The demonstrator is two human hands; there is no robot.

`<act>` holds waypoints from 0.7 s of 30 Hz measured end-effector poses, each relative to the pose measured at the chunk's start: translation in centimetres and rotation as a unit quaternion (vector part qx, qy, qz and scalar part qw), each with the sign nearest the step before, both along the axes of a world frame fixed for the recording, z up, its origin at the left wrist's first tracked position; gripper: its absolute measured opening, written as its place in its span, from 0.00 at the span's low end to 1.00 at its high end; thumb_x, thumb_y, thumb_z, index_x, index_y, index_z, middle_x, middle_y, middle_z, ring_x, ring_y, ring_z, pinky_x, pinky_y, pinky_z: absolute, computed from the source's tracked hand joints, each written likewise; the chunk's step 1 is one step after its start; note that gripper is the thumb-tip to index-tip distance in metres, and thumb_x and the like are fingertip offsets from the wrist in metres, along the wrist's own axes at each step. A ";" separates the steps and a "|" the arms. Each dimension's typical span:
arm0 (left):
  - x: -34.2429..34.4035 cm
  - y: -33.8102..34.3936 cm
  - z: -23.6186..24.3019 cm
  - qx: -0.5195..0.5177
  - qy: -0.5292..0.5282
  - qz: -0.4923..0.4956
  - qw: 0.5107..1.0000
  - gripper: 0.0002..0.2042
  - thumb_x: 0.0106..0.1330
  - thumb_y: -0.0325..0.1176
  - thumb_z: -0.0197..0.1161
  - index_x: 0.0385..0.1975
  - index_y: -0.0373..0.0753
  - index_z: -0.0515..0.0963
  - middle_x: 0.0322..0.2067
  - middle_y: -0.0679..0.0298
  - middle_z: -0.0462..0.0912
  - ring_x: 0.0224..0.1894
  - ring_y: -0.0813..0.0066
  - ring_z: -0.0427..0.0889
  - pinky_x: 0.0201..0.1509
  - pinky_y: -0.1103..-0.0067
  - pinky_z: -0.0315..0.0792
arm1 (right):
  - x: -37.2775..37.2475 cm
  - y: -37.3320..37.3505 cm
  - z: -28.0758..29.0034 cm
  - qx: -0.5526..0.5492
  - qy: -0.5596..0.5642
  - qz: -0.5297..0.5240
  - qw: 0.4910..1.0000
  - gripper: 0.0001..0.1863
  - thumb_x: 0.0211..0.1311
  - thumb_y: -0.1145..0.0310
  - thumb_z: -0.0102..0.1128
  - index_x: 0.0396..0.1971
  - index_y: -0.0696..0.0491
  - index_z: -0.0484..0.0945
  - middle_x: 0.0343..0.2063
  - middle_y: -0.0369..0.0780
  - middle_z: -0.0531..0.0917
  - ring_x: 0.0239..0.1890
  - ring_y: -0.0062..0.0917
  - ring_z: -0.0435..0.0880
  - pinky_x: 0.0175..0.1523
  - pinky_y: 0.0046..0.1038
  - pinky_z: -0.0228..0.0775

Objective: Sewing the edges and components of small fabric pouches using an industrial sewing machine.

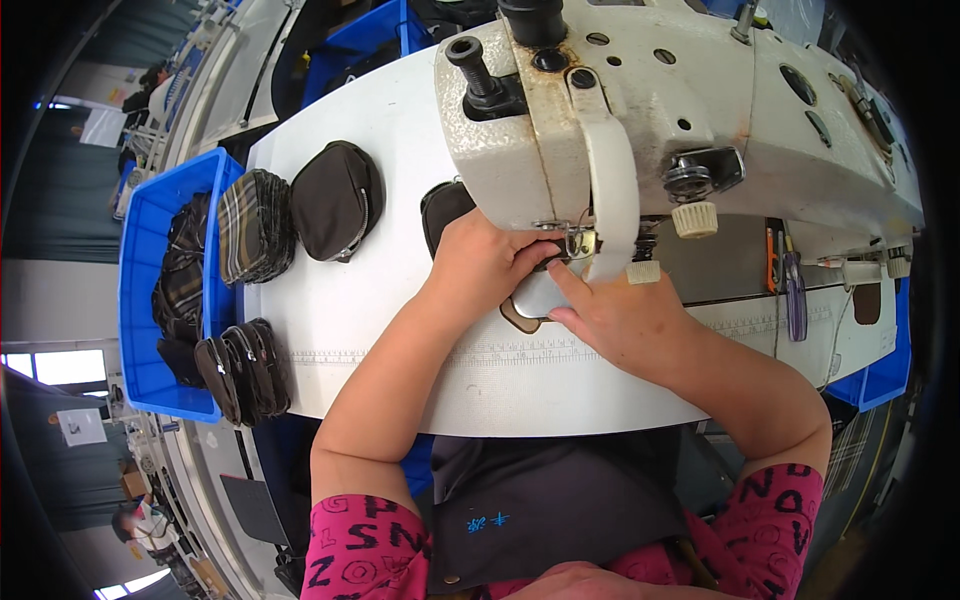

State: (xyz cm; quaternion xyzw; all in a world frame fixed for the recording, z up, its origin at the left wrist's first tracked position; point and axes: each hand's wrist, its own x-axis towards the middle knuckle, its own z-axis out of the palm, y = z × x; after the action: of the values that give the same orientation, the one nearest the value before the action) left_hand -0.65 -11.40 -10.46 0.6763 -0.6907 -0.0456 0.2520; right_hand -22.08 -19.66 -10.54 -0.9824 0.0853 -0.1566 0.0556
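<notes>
Blue bin [140, 300] of plaid pouches [255, 225], dark pouch [335, 200], scissors [795, 285] aside.

A white worktable [360, 330] stands beside bright windows [55, 365] and grey walls [60, 190]

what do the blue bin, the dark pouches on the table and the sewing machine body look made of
Blue bin: likely moulded plastic, glossy with even colour. Dark pouches: seemingly matte woven fabric, soft bulging shape with a zip edge. Sewing machine body: probably cream-painted metal, with worn, rust-stained patches.

Head cam; looks down, close, over sewing machine [640, 110].
</notes>
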 end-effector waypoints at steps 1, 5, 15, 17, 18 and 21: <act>-0.1 0.0 0.0 0.000 0.000 0.000 1.000 0.10 0.59 0.36 0.76 0.40 0.46 0.91 0.39 0.60 0.88 0.41 0.57 0.87 0.46 0.68 0.81 | 0.0 0.0 0.0 0.002 -0.002 0.007 1.000 0.25 0.71 0.50 0.65 0.54 0.57 0.79 0.12 0.31 0.76 0.14 0.28 0.77 0.26 0.31 0.66; -0.2 0.0 0.2 0.000 0.017 0.010 1.000 0.10 0.59 0.36 0.77 0.40 0.46 0.91 0.38 0.61 0.88 0.40 0.57 0.87 0.44 0.68 0.82 | 0.3 -0.1 0.0 0.013 0.004 0.012 1.000 0.25 0.73 0.50 0.63 0.55 0.57 0.78 0.12 0.31 0.77 0.14 0.28 0.77 0.26 0.32 0.65; -0.1 0.0 -0.2 -0.013 0.004 -0.003 1.000 0.10 0.58 0.35 0.77 0.39 0.46 0.91 0.37 0.61 0.88 0.39 0.57 0.87 0.43 0.68 0.82 | 0.2 0.0 0.0 0.015 0.022 0.003 1.000 0.25 0.73 0.51 0.62 0.56 0.56 0.79 0.12 0.31 0.77 0.14 0.28 0.77 0.27 0.32 0.65; -0.1 0.0 -0.2 -0.021 0.004 -0.006 1.000 0.10 0.58 0.35 0.77 0.40 0.46 0.91 0.38 0.61 0.87 0.40 0.57 0.87 0.43 0.68 0.82 | 0.3 0.0 0.0 -0.012 0.000 0.003 1.000 0.25 0.73 0.50 0.62 0.57 0.55 0.80 0.11 0.32 0.76 0.14 0.28 0.76 0.26 0.32 0.65; -0.1 0.1 -0.2 -0.030 0.004 -0.008 1.000 0.10 0.59 0.35 0.77 0.40 0.46 0.91 0.38 0.60 0.87 0.40 0.57 0.87 0.43 0.67 0.81 | 0.3 0.0 -0.2 -0.011 0.000 0.003 1.000 0.25 0.73 0.50 0.62 0.57 0.55 0.80 0.11 0.32 0.76 0.14 0.28 0.76 0.26 0.32 0.65; -0.4 -0.1 -0.2 -0.019 -0.025 0.024 0.999 0.11 0.59 0.35 0.76 0.42 0.47 0.90 0.38 0.59 0.86 0.40 0.56 0.87 0.42 0.67 0.81 | 0.3 0.1 -0.7 -0.005 -0.001 -0.014 1.000 0.26 0.73 0.48 0.62 0.58 0.55 0.81 0.10 0.32 0.75 0.13 0.29 0.73 0.25 0.33 0.64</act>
State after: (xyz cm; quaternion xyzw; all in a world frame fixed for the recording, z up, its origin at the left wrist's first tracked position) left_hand -1.00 -11.49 -10.65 0.6887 -0.6811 -0.0088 0.2485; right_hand -21.78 -19.60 -11.27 -0.9812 0.0981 -0.1592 0.0484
